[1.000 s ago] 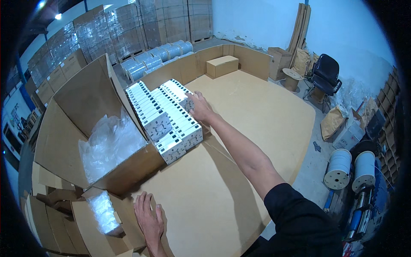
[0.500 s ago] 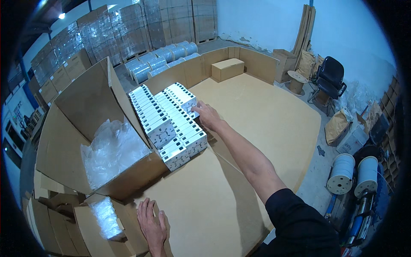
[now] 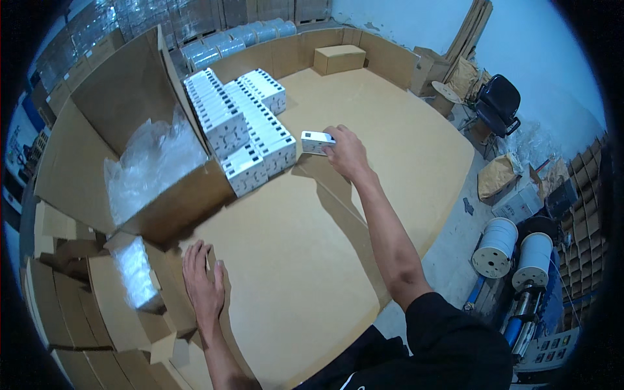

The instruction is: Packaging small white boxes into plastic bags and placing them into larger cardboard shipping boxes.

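My right hand grips one small white box just right of a stack of several like white boxes on the cardboard-covered table. The held box is apart from the stack, slightly above the table. My left hand lies flat, fingers spread, on the table's near left edge beside a small open carton with plastic liner. It holds nothing.
A big open carton with clear plastic liner lies left of the stack. A closed brown box sits at the table's far end. A black chair, white reels and stacked cartons stand around.
My right hand has pulled one white box off the stack's right side and drawn it rightward. The left hand stays on the table edge.
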Tool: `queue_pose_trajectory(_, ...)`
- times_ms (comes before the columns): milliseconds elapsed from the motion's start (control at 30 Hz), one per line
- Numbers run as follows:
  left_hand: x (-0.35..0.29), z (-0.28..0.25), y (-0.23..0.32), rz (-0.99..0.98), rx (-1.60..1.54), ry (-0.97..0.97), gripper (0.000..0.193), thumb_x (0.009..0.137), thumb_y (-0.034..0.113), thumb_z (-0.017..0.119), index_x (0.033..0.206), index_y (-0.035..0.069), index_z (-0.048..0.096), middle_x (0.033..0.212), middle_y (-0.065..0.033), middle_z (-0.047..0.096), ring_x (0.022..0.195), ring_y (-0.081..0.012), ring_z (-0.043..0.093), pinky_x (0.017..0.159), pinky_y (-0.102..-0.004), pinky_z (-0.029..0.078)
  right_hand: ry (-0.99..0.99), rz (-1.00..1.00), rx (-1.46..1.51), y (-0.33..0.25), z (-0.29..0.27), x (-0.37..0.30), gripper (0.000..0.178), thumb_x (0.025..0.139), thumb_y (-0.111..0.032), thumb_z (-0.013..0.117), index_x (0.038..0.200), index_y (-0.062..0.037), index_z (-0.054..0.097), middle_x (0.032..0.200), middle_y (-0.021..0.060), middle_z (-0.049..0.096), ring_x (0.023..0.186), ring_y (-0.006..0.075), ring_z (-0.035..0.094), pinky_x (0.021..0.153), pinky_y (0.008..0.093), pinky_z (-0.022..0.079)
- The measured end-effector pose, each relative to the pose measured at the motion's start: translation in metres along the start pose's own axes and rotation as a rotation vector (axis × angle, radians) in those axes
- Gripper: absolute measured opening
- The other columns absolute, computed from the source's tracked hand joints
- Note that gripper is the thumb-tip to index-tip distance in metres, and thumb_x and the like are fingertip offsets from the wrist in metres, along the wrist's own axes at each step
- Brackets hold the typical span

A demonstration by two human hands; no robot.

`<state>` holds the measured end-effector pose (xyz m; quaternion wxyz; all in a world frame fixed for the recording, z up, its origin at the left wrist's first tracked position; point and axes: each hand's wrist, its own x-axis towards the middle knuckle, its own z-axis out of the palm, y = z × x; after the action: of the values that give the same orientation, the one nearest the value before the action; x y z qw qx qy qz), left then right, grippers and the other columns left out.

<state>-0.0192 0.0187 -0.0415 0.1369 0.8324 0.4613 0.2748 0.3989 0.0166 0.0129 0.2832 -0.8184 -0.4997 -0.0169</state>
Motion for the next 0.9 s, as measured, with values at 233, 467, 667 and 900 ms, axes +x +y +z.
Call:
queue_pose_trajectory(233,-0.004,-0.001,0.001,-0.078,-0.226,-0.006,0.034,0.094,0.012,0.064,0.127,0.002,0.061,0.136,-0.0159,0.058,0.133,-0.0347,0.050,0.114,-0.0442,0.039,-0.095,-0.091,0.135,-0.051,-0.012,-0.081,0.027,0.084,-0.007,0.074,0.110,-0.0081,0.067,0.104,0.0139,0.064,0.100,0.0373,0.065,0.085,0.0488,0.054)
queue_pose_trajectory(467,-0.002,0.000,0.001,-0.332,-0.864,-0.016,0.026,0.105,0.018,0.057,0.125,0.003,0.062,0.097,-0.0102,0.072,0.095,-0.0161,0.069,0.085,-0.0304,0.055,-0.270,-0.354,0.364,-0.141,0.026,-0.123,0.031,0.081,-0.003,0.075,0.111,-0.0074,0.067,0.102,0.0151,0.063,0.098,0.0398,0.064,0.085,0.0493,0.054)
queue_pose_trajectory(667,-0.001,-0.005,-0.016,-0.396,-1.062,0.021,0.032,0.110,0.031,0.047,0.125,0.006,0.060,0.095,-0.0038,0.069,0.084,-0.0095,0.064,0.075,-0.0251,0.052,-0.258,-0.485,0.561,-0.179,0.063,-0.157,0.034,0.080,0.002,0.072,0.112,-0.0074,0.065,0.114,0.0150,0.060,0.097,0.0369,0.066,0.081,0.0448,0.057)
queue_pose_trajectory(900,0.005,0.001,-0.016,-0.379,-1.154,0.094,0.036,0.102,0.016,0.062,0.136,0.007,0.053,0.101,-0.0097,0.070,0.088,-0.0111,0.064,0.076,-0.0273,0.056,-0.342,-0.229,1.056,-0.162,0.086,-0.158,0.024,0.092,0.000,0.067,0.115,0.0017,0.058,0.134,0.0180,0.054,0.105,0.0238,0.068,0.082,0.0325,0.059)
